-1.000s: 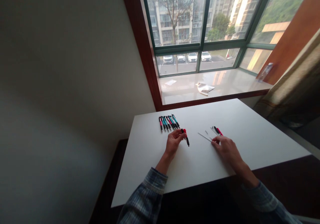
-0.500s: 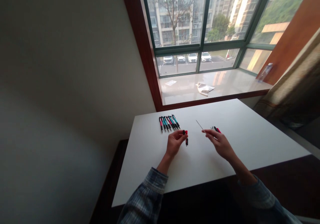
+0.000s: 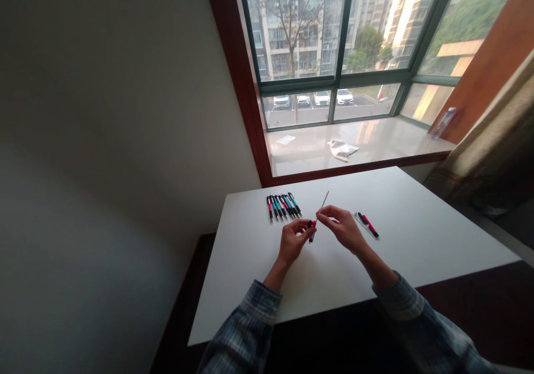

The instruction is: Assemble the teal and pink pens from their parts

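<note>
My left hand is closed on a red and black pen barrel, which tilts down toward the table. A thin pen refill is pinched in my right hand and slants up and away from the fingers. Its lower end meets the top of the barrel, though whether it sits inside is too small to tell. To the right of my right hand lie red and black pen parts with a thin pale piece beside them. A row of several pens, red, teal and black, lies beyond my left hand.
The white table reaches to a window sill with a crumpled white cloth or paper and a clear bottle on it. A wall bounds the left side; a curtain hangs at right.
My right hand has moved left with the refill, bringing it to the barrel in my left hand. The refill now leans the other way, and the pen parts at right show more fully.
</note>
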`<action>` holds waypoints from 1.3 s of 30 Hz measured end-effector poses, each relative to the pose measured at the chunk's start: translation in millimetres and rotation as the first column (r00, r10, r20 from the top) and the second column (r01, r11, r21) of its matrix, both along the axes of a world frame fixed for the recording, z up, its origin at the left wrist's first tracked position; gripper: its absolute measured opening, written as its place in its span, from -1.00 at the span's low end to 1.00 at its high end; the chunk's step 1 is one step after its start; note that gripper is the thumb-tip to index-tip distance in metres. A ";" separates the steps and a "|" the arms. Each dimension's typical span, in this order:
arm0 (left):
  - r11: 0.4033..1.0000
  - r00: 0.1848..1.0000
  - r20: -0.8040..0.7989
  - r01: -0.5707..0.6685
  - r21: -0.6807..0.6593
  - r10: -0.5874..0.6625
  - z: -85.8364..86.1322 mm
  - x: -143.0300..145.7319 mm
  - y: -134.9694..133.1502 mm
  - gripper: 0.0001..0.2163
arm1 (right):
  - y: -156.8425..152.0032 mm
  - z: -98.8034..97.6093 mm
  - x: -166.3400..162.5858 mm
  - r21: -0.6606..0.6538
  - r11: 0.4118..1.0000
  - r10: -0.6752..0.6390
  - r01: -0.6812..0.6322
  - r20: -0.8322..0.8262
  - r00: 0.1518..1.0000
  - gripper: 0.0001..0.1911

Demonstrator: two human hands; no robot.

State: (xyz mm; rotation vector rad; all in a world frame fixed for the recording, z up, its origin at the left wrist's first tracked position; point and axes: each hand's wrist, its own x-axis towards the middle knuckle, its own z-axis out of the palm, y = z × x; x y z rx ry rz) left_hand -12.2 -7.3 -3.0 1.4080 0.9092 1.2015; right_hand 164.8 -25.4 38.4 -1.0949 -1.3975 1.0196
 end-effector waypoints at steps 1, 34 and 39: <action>1.000 1.000 -0.007 0.003 0.008 -0.003 0.4 0.1 -0.3 -0.70 | 0.2 -0.7 0.0 -0.003 1.000 0.001 -0.001 0.005 1.000 -0.66; 0.979 0.988 0.154 0.002 -0.202 0.029 -6.1 1.4 3.9 -0.64 | -9.5 -46.5 89.2 0.094 0.943 -0.281 0.319 0.739 0.613 -0.69; 0.981 0.993 0.067 0.104 -0.167 -0.094 -8.7 2.7 2.1 -0.68 | -8.5 -23.4 52.7 0.002 0.996 -0.078 0.087 0.466 0.881 -0.58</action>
